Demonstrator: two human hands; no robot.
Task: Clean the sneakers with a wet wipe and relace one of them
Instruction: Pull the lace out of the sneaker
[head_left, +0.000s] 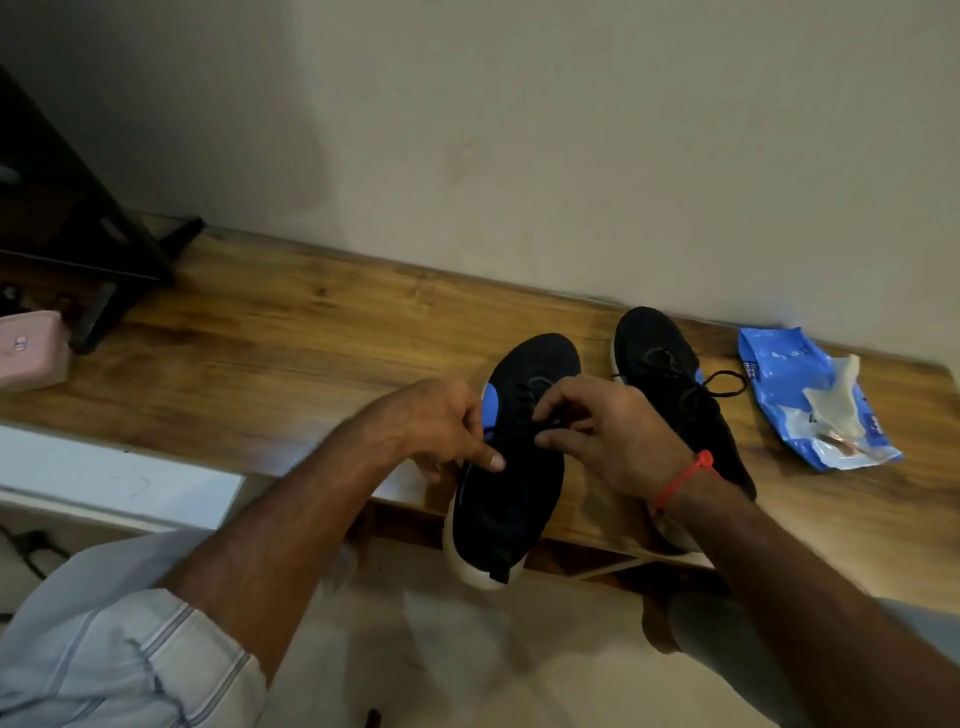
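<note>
Two black knit sneakers with white soles stood on the wooden desk (249, 332) against a plain wall. The nearer sneaker (511, 467) lay with its long axis running away from the person, toe toward the wall and heel overhanging the desk's front edge. It showed blue panels at the side and a soft, matte upper. The second sneaker (670, 384) sat just beside it on the right, laced, with a loop of black lace trailing toward a blue wet wipe packet (810, 400). The packet was crumpled and glossy, with a pale wipe showing at its open mouth.

Both hands worked at the nearer sneaker's throat. The left hand (441, 426) rested against the shoe's left flank; its fingers were loosely curled, with one extended down onto the upper, steadying rather than gripping. The right hand (602, 426) sat directly above the eyelet rows, fingers narrowed into a pinch on what appeared to be the black lace (550, 422). Black on black made the lace hard to follow.

In my judgement the relacing step was in hand. The right hand was nearer the eyelets, which lay immediately under its fingertips along the shoe's centre line. Whether wiping was complete could not be determined.

A pink box (31, 351) sat at the desk's far left beside a dark stand (104, 249).
</note>
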